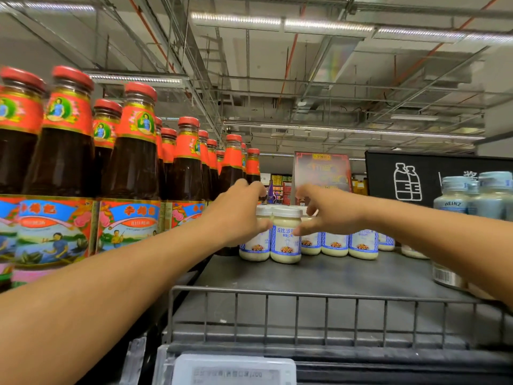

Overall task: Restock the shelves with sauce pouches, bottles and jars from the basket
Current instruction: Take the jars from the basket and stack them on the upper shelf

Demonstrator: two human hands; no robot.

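Observation:
Several salad dressing jars point(286, 241) with white lids and blue-and-white labels stand in rows at the back of the dark top shelf point(319, 273). My left hand point(238, 215) reaches in from the left and cups the front-left jar point(254, 245), thumb on its side and fingers over its far side. From the right, my right hand point(330, 212) hovers over the row with fingers spread. Its thumb touches the front jar's label and its fingers curl loosely above the lids. The basket is out of view.
Tall dark sauce bottles point(133, 162) with red caps fill the shelf to the left. Pale Heinz jars point(455, 201) stand at the right edge. A wire rail point(305, 298) runs along the shelf front, above a price tag point(233, 370). A black sign point(410, 179) hangs behind.

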